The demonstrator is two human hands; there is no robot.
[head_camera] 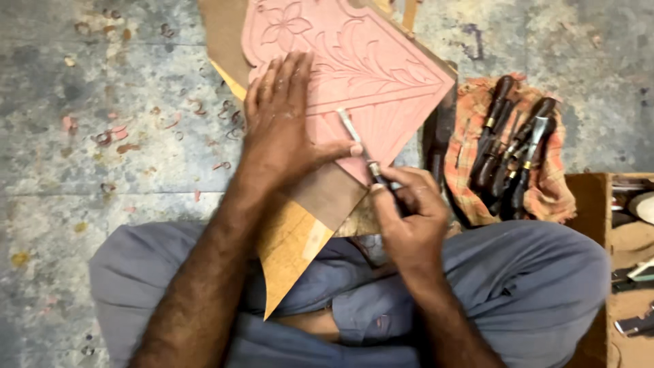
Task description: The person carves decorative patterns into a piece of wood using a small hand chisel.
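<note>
— So, where is the carved panel?

— The pink carved panel [361,61], cut with a flower and leafy scrolls, lies on the person's crossed legs, tilted so one corner points toward the knees. Under the panel sits a brown wooden board [293,238], its pale pointed end sticking out over the grey trousers [531,272].

— What are the hands doing?

— The left hand [283,129] lies flat on the panel, fingers spread and stretched out, gripping nothing; its thumb reaches toward the blade. The right hand [409,218], at the panel's lower edge, is closed around a carving chisel [361,153]. The dark handle is mostly hidden in the fist, and the slim metal blade runs up onto the pink surface, its tip just beside the left thumb.

— Anything else near the panel?

— To the right of the panel, an orange checked cloth [552,184] lies on the grey floor [102,102] with a bundle of dark-handled chisels [511,150] on it. Further right of the panel, a wooden box [593,204] holds more tools, only partly in view. Left of the panel, reddish shavings [112,136] are scattered over the floor.
</note>
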